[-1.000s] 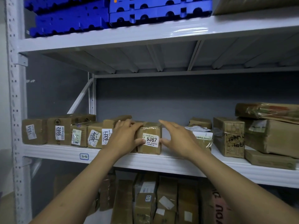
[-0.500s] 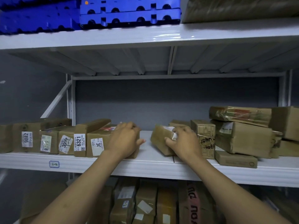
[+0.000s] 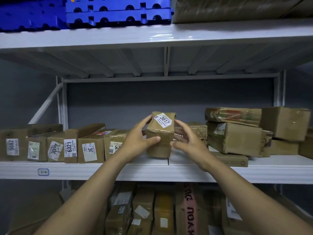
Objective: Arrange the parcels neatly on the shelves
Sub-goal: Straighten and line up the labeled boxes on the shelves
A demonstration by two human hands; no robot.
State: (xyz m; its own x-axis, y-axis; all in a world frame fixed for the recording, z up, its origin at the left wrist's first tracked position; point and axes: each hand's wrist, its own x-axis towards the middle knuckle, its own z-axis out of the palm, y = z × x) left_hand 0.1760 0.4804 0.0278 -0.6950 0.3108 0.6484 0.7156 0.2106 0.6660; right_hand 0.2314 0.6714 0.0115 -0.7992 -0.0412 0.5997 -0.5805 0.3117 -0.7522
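Fingers (image 3: pixel 155 139) of the left hand (image 3: pixel 135 141) were wrapped round the left side of the parcel (image 3: pixel 160 146), thumb on its front face, so a firm grip there. The right hand (image 3: pixel 189 141) cupped the right edge, its fingers curled onto it as well. The parcel stood upright at the front of the middle shelf (image 3: pixel 152 172), in the gap between the row (image 3: pixel 71 146) on the left and the pile (image 3: pixel 237 138) on the right. Bare board showed just right of it, plus loads of headroom above. The white label (image 3: pixel 163 119) on top read 3617. Row labels I could make out: 9082 and 6321. The little shelf tag (image 3: pixel 43 172) was too scribbly to read for sure.
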